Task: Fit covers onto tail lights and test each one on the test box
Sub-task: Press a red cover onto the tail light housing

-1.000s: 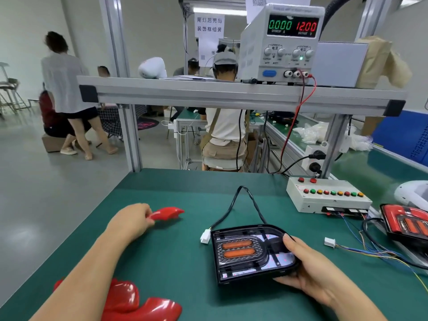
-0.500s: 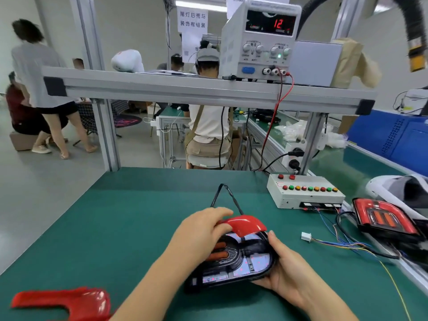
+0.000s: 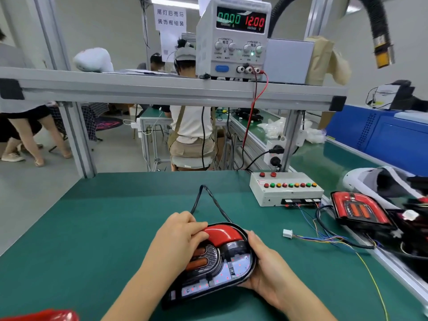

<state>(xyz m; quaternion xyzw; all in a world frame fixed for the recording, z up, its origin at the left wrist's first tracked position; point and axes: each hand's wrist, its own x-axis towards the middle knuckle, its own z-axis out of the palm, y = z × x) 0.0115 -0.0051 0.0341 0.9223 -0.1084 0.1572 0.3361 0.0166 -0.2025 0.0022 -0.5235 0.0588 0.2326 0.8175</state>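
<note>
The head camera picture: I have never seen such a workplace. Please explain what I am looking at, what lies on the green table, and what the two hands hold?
There is no robot here. A camera worn on a person's head looks down at their own two bare hands. The right hand steadies a black tail light on the green table. The left hand presses a red cover onto its top edge. Behind, on the right, stands the white test box with coloured buttons. A loose white plug on thin wires lies in front of it. On the shelf above, a power supply shows 12.00. Another tail light lies at the far right.
</note>
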